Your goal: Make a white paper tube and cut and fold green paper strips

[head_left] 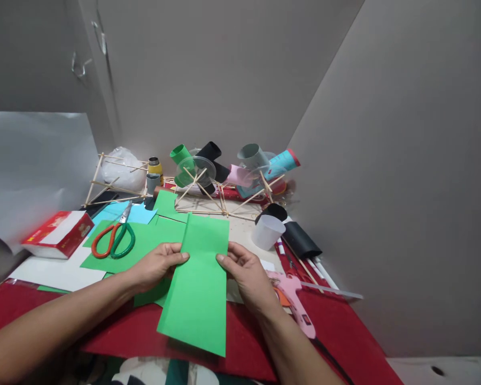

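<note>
Between my two hands I hold a long strip of green paper [204, 283], tilted over the table's front, with a crease running down its left side. My left hand [158, 264] pinches its left edge, thumb on top. On the opposite edge, my right hand [246, 272] grips it with the thumb in front and fingers behind. Scissors [114, 238] with one orange and one green handle lie left of the strip, on a larger green paper sheet [152, 235]. A pink glue gun [299, 305] rests just right of my right hand.
Behind stands a stick frame [200, 200] carrying clear discs with coloured paper tubes. A red tissue box [58, 235] is at left, near another stick frame [90, 182]. At right lie a white paper ring [268, 233] and a black tube [302, 240]. Red cloth [248, 342] covers the table.
</note>
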Demonstrator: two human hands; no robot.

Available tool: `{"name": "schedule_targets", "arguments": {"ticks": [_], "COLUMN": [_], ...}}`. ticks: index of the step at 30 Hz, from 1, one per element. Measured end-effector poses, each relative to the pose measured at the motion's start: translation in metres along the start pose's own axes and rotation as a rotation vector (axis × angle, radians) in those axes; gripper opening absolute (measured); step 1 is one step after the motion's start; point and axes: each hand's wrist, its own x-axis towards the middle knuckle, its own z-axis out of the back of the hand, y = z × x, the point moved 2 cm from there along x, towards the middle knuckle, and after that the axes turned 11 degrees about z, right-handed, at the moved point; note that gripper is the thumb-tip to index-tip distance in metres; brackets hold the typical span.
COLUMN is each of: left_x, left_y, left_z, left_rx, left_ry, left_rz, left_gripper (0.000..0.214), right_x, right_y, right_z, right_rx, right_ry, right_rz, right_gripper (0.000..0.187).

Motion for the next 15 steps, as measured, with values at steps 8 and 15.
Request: {"name": "schedule_targets", "arguments": {"ticks": [8,15], "left_x": [0.007,0.007], "left_y": [0.011,0.017], "left_z": [0.009,0.011], "left_rx": [-0.028,0.015], "left_ry": [-0.026,0.04], "left_rz": [0.019,0.041], "left_gripper": [0.036,0.038], "right_x": [-0.003,-0.003], "right_y": [-0.005,-0.003], "right_z": [0.0,-0.004], "right_rx": [-0.025,-0.074], "right_ry": [0.006,0.014], "right_rz": [-0.035,0.061], "right_gripper": [0.051,0.029]}}
